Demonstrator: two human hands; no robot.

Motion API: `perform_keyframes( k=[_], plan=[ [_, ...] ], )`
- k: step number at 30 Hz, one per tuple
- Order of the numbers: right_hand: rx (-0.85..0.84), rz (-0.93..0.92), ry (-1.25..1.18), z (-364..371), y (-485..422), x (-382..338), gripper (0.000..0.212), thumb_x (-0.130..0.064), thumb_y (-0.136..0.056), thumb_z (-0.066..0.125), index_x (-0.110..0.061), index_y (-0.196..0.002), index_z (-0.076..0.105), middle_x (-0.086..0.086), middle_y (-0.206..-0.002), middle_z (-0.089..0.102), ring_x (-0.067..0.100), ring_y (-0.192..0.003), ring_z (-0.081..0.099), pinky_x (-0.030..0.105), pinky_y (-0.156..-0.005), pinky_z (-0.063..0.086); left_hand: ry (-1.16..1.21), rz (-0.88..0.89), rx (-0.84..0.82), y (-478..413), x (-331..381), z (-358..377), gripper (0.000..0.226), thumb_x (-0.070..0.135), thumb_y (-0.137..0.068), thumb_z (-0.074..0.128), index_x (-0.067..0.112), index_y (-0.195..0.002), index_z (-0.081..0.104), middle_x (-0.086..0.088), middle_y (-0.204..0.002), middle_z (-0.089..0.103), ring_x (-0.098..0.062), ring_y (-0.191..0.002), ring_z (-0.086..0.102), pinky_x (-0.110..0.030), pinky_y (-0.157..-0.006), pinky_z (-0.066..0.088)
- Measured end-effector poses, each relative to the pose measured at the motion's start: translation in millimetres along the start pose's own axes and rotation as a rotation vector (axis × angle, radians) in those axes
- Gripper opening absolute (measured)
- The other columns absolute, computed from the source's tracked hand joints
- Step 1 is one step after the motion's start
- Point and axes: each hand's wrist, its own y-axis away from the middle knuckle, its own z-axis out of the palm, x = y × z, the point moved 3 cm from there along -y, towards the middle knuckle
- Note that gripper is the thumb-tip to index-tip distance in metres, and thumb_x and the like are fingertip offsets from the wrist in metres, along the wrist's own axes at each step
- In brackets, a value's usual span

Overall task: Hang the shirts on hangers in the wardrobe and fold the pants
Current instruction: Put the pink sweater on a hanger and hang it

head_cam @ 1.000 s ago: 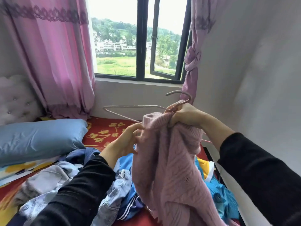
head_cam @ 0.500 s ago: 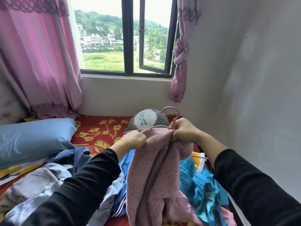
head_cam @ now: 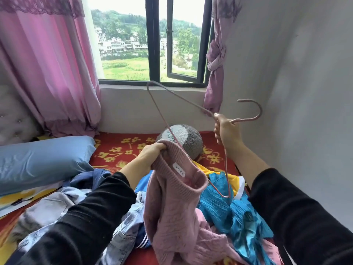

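Through the head camera I saw the thin pink wire hanger (head_cam: 183,98) held up in the air over the bed (head_cam: 118,148), tilted far off level. Its hook pointed right, toward the plain wall, with the open tip curling up and back to the left. Its long bottom bar ran on a slant, from one corner high against the window sill down to the other corner low over a crumpled turquoise garment (head_cam: 235,213).

The right hand (head_cam: 226,132) held the hanger at its neck just below the hook, fingers curled tight round the wire. The left hand (head_cam: 152,152) gripped the ribbed collar of the pink knitted sweater (head_cam: 172,197), fingers bunched into the rim. The collar gaped toward the camera, a white label showing inside, and the body hung down onto the heap of clothes.

The long bar crossed the collar and vanished there. I could not tell whether it ran inside the neck opening or only behind it. The sweater's lower part and sleeves were cut off by the frame edge and lost among the other clothes. A grey-and-white plush ball (head_cam: 183,138) sat behind the collar, half hidden, and a blue pillow (head_cam: 44,159) lay at the left.
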Motion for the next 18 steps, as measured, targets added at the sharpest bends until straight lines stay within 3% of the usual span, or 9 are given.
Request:
perform_keyframes(
  k=[2,6,8,14,18],
  plan=[
    [-0.051,-0.015,-0.104,3.8,-0.7,-20.6,0.059,-0.026,-0.091,0.050,-0.023,-0.034,0.038,-0.010,-0.037,0.029,0.008,-0.030,0.023,0.015,-0.035,0.019,-0.068,0.042,0.033,-1.4,-1.5,-2.7,0.016,0.018,-0.085,0.061,0.006,-0.093,0.070,-0.013,-0.091,0.069,-0.029,-0.083,0.064,-0.045,-0.086,0.053],
    [-0.101,0.024,-0.251,7.8,-6.6,-56.1,0.059,-0.025,-0.094,0.046,-0.024,-0.036,0.031,-0.009,-0.038,0.023,0.009,-0.033,0.017,0.016,-0.034,0.015,-0.088,0.115,0.087,-5.1,-2.5,-9.3,0.010,0.014,-0.086,0.063,0.015,-0.082,0.072,-0.001,-0.077,0.068,-0.016,-0.067,0.062,-0.024,-0.059,0.049],
    [-0.130,0.032,-0.356,11.1,-8.2,-65.3,0.059,-0.025,-0.094,0.044,-0.024,-0.037,0.028,-0.008,-0.038,0.019,0.009,-0.033,0.014,0.016,-0.033,0.014,-0.067,0.128,0.087,-5.9,-2.3,-12.1,0.012,0.015,-0.086,0.063,0.018,-0.077,0.070,0.000,-0.074,0.068,-0.013,-0.063,0.062,-0.021,-0.053,0.048],
    [-0.106,0.049,-0.524,26.7,0.4,-32.0,0.050,-0.018,-0.091,0.047,-0.023,-0.043,0.031,-0.007,-0.038,0.020,0.009,-0.033,0.016,0.016,-0.033,0.015,-0.057,0.103,0.022,-0.4,6.5,-8.6,0.012,0.018,-0.083,0.066,0.012,-0.074,0.071,-0.008,-0.076,0.069,-0.022,-0.065,0.063,-0.033,-0.068,0.054],
    [-0.086,0.055,-0.375,26.6,7.3,9.0,0.046,-0.015,-0.089,0.049,-0.018,-0.048,0.028,-0.005,-0.037,0.022,0.011,-0.033,0.018,0.016,-0.035,0.016,0.073,0.102,0.040,4.8,23.0,-15.8,0.018,0.011,-0.083,0.062,0.002,-0.096,0.071,-0.021,-0.096,0.069,-0.031,-0.082,0.064,-0.048,-0.089,0.052]
  ],
)
